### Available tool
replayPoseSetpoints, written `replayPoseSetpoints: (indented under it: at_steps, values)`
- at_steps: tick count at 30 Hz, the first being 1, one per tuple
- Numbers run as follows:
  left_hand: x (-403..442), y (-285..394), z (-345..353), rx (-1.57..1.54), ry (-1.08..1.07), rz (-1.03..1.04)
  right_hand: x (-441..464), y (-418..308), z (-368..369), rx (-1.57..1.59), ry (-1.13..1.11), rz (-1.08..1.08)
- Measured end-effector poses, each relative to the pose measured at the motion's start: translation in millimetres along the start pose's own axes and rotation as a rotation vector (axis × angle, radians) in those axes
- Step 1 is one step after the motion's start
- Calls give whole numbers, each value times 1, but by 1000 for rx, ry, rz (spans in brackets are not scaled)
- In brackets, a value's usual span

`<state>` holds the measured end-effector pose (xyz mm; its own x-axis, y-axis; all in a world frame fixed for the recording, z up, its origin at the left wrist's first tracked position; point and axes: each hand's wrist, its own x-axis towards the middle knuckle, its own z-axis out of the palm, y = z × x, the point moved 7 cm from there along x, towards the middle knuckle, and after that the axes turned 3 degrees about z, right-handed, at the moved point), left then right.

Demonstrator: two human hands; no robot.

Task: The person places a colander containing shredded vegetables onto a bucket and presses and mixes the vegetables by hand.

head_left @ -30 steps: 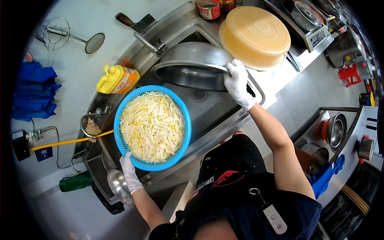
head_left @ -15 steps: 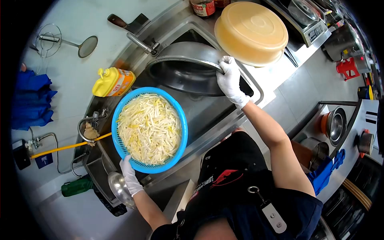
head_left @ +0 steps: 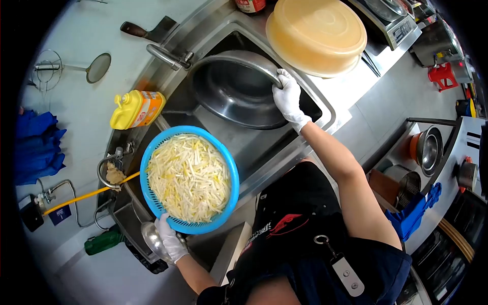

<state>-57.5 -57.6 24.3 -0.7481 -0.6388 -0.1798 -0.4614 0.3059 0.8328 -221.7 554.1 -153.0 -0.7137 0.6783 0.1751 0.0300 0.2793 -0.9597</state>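
Observation:
My left hand, in a white glove, grips the lower rim of a round blue basket. Pale whitish-yellow cut strips fill the basket, which is above the sink edge. With its glove closed on the rim, my right hand holds a large dark metal basin, tilted over the sink so that its inside shows. No contents can be seen in the basin. The thumb and fingers of both hands are partly hidden by the rims.
A faucet reaches over the sink from the wall side. A yellow jug stands on the ledge. Beyond the sink is a tan lidded tub. A metal bowl lies below my left hand.
The basin has tipped so that more of its inside faces me. The blue basket has moved slightly down in view, with my left hand still on its rim.

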Motion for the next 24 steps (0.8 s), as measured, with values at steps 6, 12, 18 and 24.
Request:
replayPoseSetpoints:
  at_steps: [6, 12, 18, 24]
  values:
    - [6, -4, -3, 27, -55, 2, 5, 36, 14, 24, -33, 120]
    - [1, 2, 2, 61, -46, -19, -15, 82, 34, 70, -135, 513]
    - [2, -3, 2, 61, -40, -36, -68, 153, 72, 258, -6, 914]
    - [17, -14, -8, 104, -95, -8, -94, 167, 88, 370, 128, 1100]
